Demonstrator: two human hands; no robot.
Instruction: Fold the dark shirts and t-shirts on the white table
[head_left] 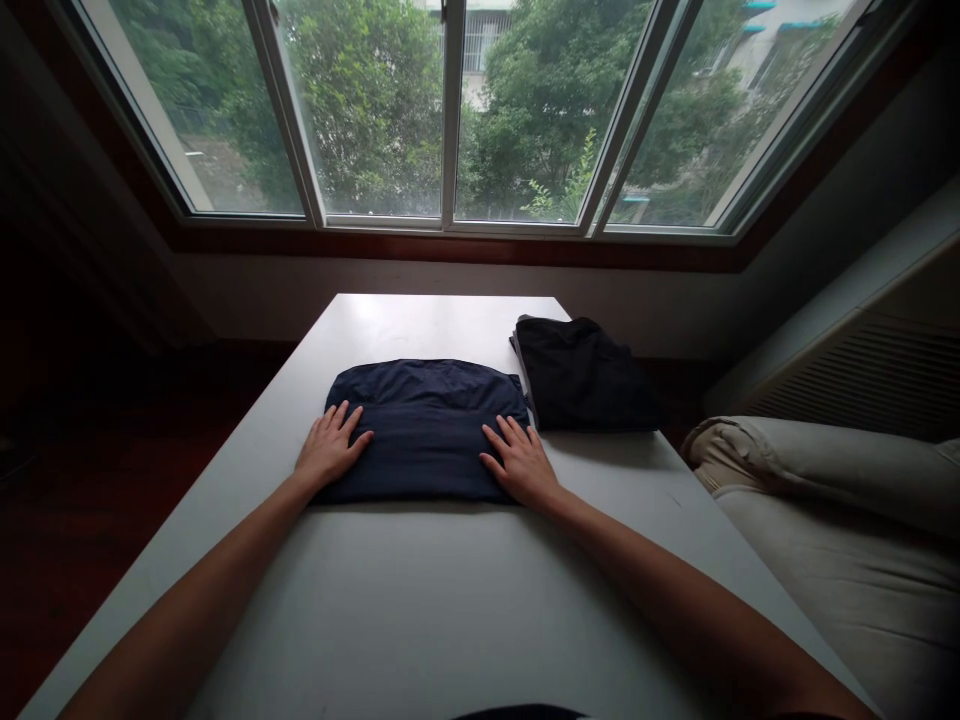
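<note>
A dark navy garment (427,450), folded into a wide flat bundle, lies across the white table (420,600) in front of me. Its far part looks rumpled, while the near part is smooth with a straight edge. My left hand (331,445) rests flat on its left end, fingers spread. On the right end lies my right hand (519,462), also flat with the fingers apart. Neither hand grips the cloth. The exact kind of garment cannot be made out.
A stack of folded dark clothes (581,375) sits at the table's right edge, close beside the navy garment. Right of the table is a beige sofa (847,530). Beyond the far edge are a wall and a window (450,120).
</note>
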